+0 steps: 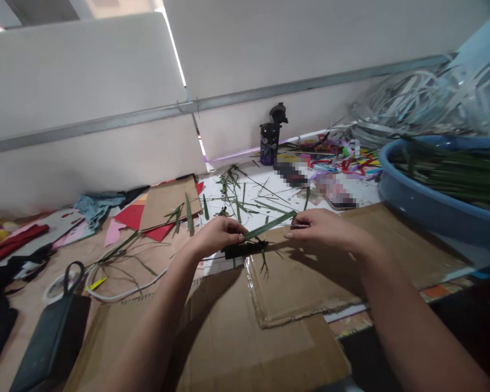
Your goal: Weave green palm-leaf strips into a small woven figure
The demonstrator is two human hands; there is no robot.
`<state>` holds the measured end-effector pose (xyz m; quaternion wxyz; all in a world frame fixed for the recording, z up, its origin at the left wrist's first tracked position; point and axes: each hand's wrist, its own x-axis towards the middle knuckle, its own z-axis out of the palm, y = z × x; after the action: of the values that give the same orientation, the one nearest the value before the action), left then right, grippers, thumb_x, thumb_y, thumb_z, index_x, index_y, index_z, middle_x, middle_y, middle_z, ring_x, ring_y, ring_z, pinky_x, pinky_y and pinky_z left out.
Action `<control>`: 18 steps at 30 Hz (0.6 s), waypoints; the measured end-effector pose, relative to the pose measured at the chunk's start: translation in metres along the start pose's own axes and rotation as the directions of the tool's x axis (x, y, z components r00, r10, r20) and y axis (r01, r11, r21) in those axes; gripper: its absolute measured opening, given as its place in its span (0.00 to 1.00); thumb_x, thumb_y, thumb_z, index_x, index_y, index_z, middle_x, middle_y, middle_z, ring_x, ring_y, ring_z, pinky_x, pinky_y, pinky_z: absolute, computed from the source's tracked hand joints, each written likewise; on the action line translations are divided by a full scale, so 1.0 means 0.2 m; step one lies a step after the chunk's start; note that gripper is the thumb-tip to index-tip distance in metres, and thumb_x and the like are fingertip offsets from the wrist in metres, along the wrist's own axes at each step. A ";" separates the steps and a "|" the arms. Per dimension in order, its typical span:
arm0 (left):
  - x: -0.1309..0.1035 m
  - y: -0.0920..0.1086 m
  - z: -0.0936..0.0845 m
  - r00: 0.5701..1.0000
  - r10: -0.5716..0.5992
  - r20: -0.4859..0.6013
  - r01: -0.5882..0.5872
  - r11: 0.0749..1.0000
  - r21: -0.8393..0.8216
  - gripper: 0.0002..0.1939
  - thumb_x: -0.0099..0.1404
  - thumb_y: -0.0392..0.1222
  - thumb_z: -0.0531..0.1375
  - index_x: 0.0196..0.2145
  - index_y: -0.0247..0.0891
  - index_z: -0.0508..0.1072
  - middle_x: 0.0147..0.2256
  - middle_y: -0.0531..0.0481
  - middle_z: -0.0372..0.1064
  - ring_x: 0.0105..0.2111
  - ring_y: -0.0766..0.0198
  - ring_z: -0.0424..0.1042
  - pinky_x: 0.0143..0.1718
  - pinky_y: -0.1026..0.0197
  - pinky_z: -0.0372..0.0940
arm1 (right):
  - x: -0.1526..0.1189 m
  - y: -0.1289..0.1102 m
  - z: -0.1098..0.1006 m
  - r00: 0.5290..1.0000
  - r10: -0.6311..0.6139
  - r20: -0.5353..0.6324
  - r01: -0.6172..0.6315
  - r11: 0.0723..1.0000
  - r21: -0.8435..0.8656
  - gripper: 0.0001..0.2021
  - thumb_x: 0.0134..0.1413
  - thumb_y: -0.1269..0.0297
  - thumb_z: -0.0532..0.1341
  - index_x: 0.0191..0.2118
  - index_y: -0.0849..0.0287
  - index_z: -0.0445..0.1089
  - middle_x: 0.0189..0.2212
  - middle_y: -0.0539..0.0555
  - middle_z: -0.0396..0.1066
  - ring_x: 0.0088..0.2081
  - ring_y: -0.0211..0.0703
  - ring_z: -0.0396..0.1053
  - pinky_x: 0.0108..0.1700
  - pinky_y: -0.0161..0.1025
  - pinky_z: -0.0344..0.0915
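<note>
1 green leaf strip, pinched near its ends by the left hand and right hand, is over the far edge of the cardboard. I suspect uneven pulling could split it.

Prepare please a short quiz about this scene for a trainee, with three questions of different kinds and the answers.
1. True or false: the blue tub holds green leaves.
2. What does the left grip pinch? A) red paper; B) a green strip; C) a tape roll.
3. Fill in one word: the lid of the dark bottle is ____.

Key: 1. True. 2. B. 3. Open.
</note>
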<state>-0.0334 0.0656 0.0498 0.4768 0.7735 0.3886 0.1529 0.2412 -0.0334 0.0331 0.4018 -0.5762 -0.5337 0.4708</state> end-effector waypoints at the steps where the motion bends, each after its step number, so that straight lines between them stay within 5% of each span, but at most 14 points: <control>1: 0.00 0.00 0.00 1.000 -0.002 0.021 0.002 1.000 0.005 0.08 0.56 0.41 0.66 0.33 0.44 0.86 0.31 0.47 0.81 0.28 0.59 0.72 0.31 0.58 0.64 | 0.01 0.00 -0.03 0.999 0.046 0.027 -0.045 0.998 -0.038 0.13 0.47 0.58 0.75 0.24 0.53 0.72 0.22 0.56 0.71 0.29 0.51 0.70 0.30 0.46 0.65; 8: 0.03 -0.02 0.02 1.000 -0.019 0.007 0.019 1.000 0.007 0.05 0.54 0.39 0.68 0.30 0.43 0.84 0.29 0.48 0.79 0.28 0.60 0.72 0.29 0.60 0.63 | 0.08 0.00 -0.14 0.973 0.153 0.173 -0.121 0.976 -0.184 0.11 0.44 0.61 0.76 0.23 0.56 0.76 0.26 0.58 0.77 0.30 0.53 0.75 0.31 0.44 0.66; 18: 0.04 -0.01 0.04 0.999 -0.051 0.017 0.051 0.998 -0.021 0.05 0.53 0.42 0.69 0.30 0.42 0.83 0.29 0.48 0.79 0.28 0.61 0.72 0.28 0.61 0.61 | 0.09 0.01 -0.17 0.974 0.171 0.151 -0.155 0.982 -0.113 0.12 0.43 0.60 0.77 0.23 0.55 0.75 0.26 0.60 0.77 0.28 0.50 0.71 0.30 0.45 0.64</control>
<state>-0.0245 0.0660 0.0425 0.4922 0.7594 0.4024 0.1384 0.2745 -0.0143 0.0363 0.2884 -0.5979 -0.5381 0.5194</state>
